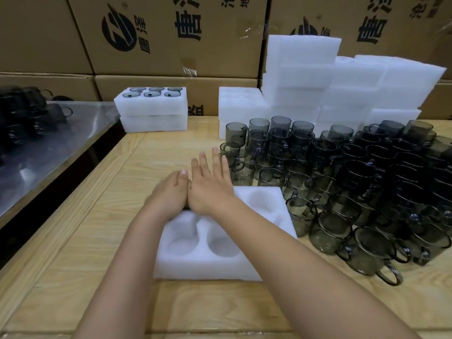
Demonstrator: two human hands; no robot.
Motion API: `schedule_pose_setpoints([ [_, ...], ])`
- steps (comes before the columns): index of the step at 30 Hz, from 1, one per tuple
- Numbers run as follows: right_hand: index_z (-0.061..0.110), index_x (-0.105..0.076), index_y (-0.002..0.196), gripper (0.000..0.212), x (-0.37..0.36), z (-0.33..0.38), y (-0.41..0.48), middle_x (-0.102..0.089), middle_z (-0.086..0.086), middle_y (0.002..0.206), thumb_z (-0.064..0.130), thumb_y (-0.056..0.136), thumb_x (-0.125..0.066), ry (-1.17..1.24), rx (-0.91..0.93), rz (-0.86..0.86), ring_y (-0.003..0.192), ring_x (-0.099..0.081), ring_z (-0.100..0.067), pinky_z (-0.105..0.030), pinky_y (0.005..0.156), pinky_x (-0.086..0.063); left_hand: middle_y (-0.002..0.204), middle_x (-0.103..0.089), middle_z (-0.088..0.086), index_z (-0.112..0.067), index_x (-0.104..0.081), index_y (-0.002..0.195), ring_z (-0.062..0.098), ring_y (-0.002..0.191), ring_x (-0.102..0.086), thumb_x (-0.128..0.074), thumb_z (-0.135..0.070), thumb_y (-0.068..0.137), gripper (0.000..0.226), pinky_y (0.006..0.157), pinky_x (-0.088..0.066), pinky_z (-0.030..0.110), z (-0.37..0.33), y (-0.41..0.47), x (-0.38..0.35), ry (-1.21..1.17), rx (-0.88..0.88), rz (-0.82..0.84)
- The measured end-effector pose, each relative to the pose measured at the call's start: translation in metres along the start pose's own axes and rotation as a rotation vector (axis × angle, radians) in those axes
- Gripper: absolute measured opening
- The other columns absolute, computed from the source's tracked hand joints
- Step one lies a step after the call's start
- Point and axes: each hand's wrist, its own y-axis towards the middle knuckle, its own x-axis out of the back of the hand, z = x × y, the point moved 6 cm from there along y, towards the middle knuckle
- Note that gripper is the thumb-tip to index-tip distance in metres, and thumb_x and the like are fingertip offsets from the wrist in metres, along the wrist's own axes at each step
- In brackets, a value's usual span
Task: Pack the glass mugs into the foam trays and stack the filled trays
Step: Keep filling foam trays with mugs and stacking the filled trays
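A white foam tray (pixel 203 263) with round pockets lies on the wooden table in front of me; its near pockets are empty. My left hand (pixel 168 192) is cupped over the tray's far left pocket, fingers curling down out of sight, and a dark sliver of a glass mug (pixel 185 209) shows under it. My right hand (pixel 210 184) lies beside it, touching it, palm down with fingers straight and spread over the tray's far middle. Several smoky glass mugs (pixel 354 192) crowd the table to the right of the tray, some stacked.
Two filled foam trays (pixel 151 106) are stacked at the back left of the table. Tall piles of empty foam trays (pixel 318 77) rise behind the mugs. A metal table (pixel 49 148) with more mugs (pixel 22 106) stands left. Cardboard cartons (pixel 159 33) wall the back.
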Motion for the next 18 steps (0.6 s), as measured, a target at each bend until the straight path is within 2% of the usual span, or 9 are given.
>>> schedule_pose_setpoints([
  [3,0.017,0.005,0.151,0.056,-0.005,0.000,0.005,0.019,-0.005,0.157,0.038,0.100,-0.008,-0.026,-0.015,-0.003,0.138,0.033,-0.027,-0.045,0.108,0.027,0.112,-0.057,0.002,-0.014,-0.053,0.123,0.019,0.103,-0.049,-0.018,-0.037,0.104,0.046,0.084,-0.031,0.028,0.005,0.000,-0.005,-0.114,0.015,0.057],
  [6,0.017,0.001,0.151,0.056,-0.006,0.000,0.006,0.016,-0.006,0.158,0.037,0.100,-0.011,0.001,-0.019,-0.038,0.138,0.032,-0.026,-0.044,0.108,0.026,0.115,-0.058,0.001,-0.017,-0.051,0.129,0.018,0.108,-0.052,-0.024,-0.038,0.104,0.042,0.090,-0.035,0.030,0.008,0.003,-0.007,-0.275,0.041,0.063],
  [9,0.014,-0.010,0.150,0.055,-0.004,-0.002,0.003,0.008,-0.008,0.159,0.038,0.101,-0.017,0.102,0.006,-0.077,0.141,0.027,-0.025,-0.040,0.109,0.024,0.119,-0.061,0.007,-0.016,-0.051,0.131,0.022,0.110,-0.058,-0.039,-0.029,0.102,0.034,0.096,-0.043,0.034,0.018,-0.002,-0.012,-0.800,0.116,0.092],
  [11,0.010,-0.021,0.148,0.055,-0.001,-0.003,0.002,-0.003,-0.009,0.159,0.040,0.101,-0.020,0.208,0.008,-0.101,0.144,0.018,-0.026,-0.039,0.113,0.016,0.113,-0.064,0.013,-0.016,-0.058,0.122,0.021,0.095,-0.065,-0.044,-0.017,0.099,0.028,0.083,-0.051,0.030,0.024,-0.007,-0.009,-1.060,0.108,0.074],
  [13,0.010,-0.039,0.138,0.048,0.010,-0.008,0.002,-0.027,-0.009,0.152,0.037,0.101,-0.026,0.331,-0.034,-0.200,0.143,-0.008,-0.030,-0.039,0.114,-0.008,0.099,-0.069,0.015,-0.014,-0.062,0.116,0.022,0.080,-0.068,-0.047,-0.004,0.093,0.029,0.069,-0.055,0.029,0.028,-0.012,-0.008,-1.119,0.086,0.079],
  [14,0.011,-0.047,0.131,0.041,0.021,-0.016,0.003,-0.040,-0.009,0.144,0.033,0.100,-0.030,0.364,-0.078,-0.304,0.135,-0.023,-0.031,-0.039,0.108,-0.019,0.093,-0.071,0.015,-0.013,-0.063,0.116,0.024,0.078,-0.068,-0.047,0.000,0.090,0.033,0.067,-0.055,0.029,0.028,-0.012,-0.008,-1.099,0.075,0.081],
  [16,0.013,-0.052,0.124,0.034,0.048,-0.042,0.004,-0.049,-0.008,0.130,0.025,0.096,-0.037,0.311,-0.186,-0.512,0.120,-0.035,-0.030,-0.038,0.095,-0.027,0.084,-0.073,0.010,-0.011,-0.065,0.111,0.024,0.076,-0.068,-0.045,0.006,0.086,0.036,0.066,-0.055,0.028,0.026,-0.012,-0.008,-1.040,0.064,0.057],
  [18,0.012,-0.051,0.125,0.036,0.073,-0.078,0.009,-0.046,-0.010,0.128,0.020,0.090,-0.044,0.150,-0.293,-0.577,0.116,-0.035,-0.031,-0.038,0.091,-0.028,0.078,-0.073,0.007,-0.011,-0.067,0.103,0.025,0.076,-0.065,-0.044,0.009,0.084,0.036,0.069,-0.053,0.032,0.024,-0.010,-0.006,-1.003,0.054,0.020],
])
